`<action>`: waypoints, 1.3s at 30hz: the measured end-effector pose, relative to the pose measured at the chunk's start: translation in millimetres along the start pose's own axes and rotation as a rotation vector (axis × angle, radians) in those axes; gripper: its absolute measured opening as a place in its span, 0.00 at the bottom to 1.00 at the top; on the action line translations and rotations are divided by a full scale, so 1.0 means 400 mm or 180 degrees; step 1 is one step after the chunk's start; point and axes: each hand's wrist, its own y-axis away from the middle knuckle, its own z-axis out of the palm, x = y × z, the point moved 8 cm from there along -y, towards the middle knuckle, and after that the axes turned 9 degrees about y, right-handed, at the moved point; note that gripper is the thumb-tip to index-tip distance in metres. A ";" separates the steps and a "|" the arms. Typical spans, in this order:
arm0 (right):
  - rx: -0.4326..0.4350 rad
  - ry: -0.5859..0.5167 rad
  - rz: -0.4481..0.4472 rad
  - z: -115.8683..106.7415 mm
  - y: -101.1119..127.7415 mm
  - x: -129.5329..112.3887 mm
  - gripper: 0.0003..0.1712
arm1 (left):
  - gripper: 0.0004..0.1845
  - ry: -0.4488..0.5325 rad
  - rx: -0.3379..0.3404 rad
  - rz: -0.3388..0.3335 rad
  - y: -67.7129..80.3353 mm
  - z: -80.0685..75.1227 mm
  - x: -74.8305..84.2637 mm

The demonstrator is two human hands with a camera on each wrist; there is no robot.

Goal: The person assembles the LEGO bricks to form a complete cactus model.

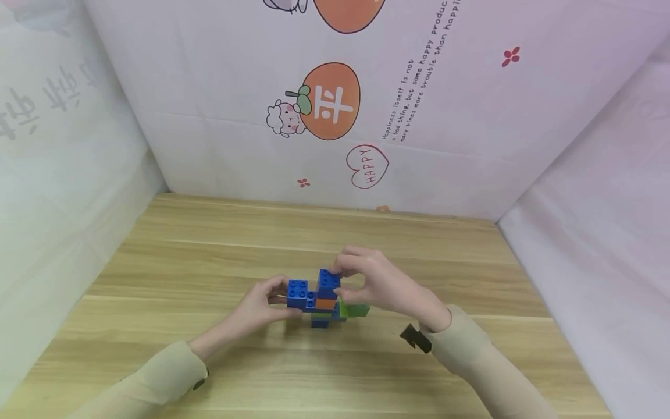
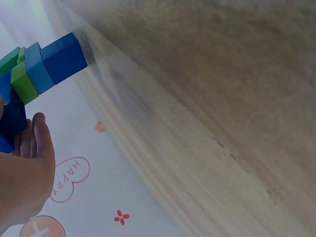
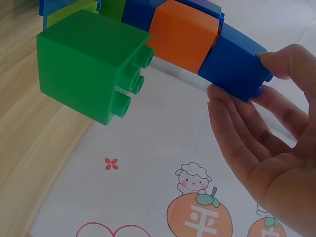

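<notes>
A big wooden table [image 1: 209,262] fills the floor of a little booth. White cloth walls [image 1: 220,116] stand on three sides of it. The back wall has pictures of an orange fruit [image 1: 331,100], a tiny sheep [image 1: 282,119] and a pink heart [image 1: 367,166] that says HAPPY. No box or bowl shows anywhere on the table.

Near the middle of the table, toward the front, is a block tower [image 1: 321,302] made of toy bricks stuck together. It is mostly blue, with one orange brick [image 3: 182,34] in the middle and a green brick [image 3: 91,64] sticking out to the right.

The left hand [image 1: 259,308] pinches the blue brick on the left side [image 1: 297,293] between its thumb and fingers. The right hand [image 1: 379,285] curls over the tower, and its fingertips pinch the top blue brick [image 1: 328,281].

Both arms wear tan sleeves [image 1: 157,372], and a small black strap [image 1: 416,338] sits at the right wrist.
</notes>
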 end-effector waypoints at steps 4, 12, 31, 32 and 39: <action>0.0089 0.0169 -0.0084 -0.003 0.002 -0.008 0.11 | 0.21 -0.0030 0.0015 0.0018 -0.002 0.000 0.003; 0.0138 0.0317 -0.0140 -0.004 0.005 -0.016 0.11 | 0.21 -0.0062 0.0021 -0.0004 -0.004 0.000 0.008; 0.0288 -0.0088 -0.0087 0.005 0.022 -0.001 0.13 | 0.20 0.0000 0.0019 -0.0039 0.000 0.003 0.009; 0.0276 -0.0091 -0.0073 0.005 0.022 -0.001 0.14 | 0.20 0.0007 0.0020 -0.0047 0.001 0.003 0.008; 0.0224 -0.0059 0.0026 0.009 0.028 0.003 0.18 | 0.20 0.0034 0.0017 -0.0075 0.003 0.002 0.005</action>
